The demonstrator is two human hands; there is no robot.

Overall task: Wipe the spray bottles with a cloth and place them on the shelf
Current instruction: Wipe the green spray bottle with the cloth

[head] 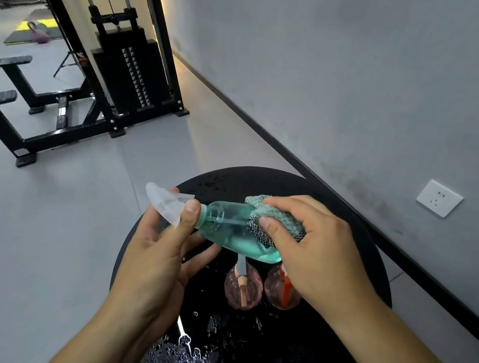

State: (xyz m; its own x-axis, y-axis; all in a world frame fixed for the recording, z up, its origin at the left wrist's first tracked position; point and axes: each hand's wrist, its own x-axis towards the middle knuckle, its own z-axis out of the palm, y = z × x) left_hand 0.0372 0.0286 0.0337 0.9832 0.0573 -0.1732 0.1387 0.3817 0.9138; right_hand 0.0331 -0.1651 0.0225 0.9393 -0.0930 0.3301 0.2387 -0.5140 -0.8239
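Three spray bottles are in view, seen from above. One teal spray bottle (228, 228) is held sideways in the air over a round black table (368, 251). It is see-through, with teal liquid pooled along its lower side and a clear trigger head (166, 202) pointing left. The left hand (160, 250) grips the bottle at its neck, thumb curled over the top and fingers wrapped beneath. The right hand (314, 251) clamps a folded teal cloth (275, 220) around the bottle's base end, fingers over the top and thumb pressed against the near side.

Two pinkish spray bottles stand upright on the table just below the held one. The left pink bottle (242, 287) has a grey and tan trigger head. The right pink bottle (279, 290) has a red trigger head and is partly hidden by the right hand and wrist.

Water droplets (180, 358) speckle the table's near edge. One cable weight machine (125, 70) with a black frame stands on the grey floor at upper left. One white wall socket (439, 198) sits on the grey wall to the right.
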